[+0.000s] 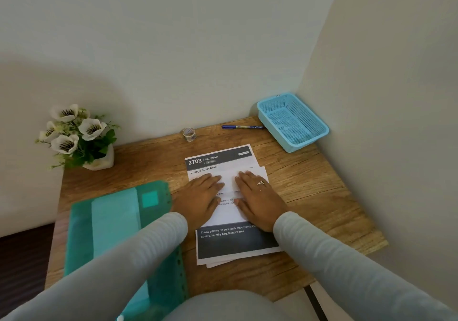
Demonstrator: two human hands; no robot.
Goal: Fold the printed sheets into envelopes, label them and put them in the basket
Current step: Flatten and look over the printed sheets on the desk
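Observation:
A stack of printed sheets [230, 241] with dark header and footer bands lies in the middle of the wooden desk [309, 196]. On top of it rests a folded white sheet [229, 211]. My left hand [198, 196] and my right hand [260, 196] both press flat on that folded sheet, fingers straight and pointing away from me. The right hand wears a ring. A light blue mesh basket [292, 122] stands empty in the far right corner. A blue marker pen [243, 127] lies next to the basket, and a small roll of clear tape [189, 134] stands by the wall.
A translucent green plastic folder [119, 234] with lighter paper inside lies on the left part of the desk. A white pot of artificial white flowers [79, 137] stands at the far left corner. Walls close the desk at the back and right.

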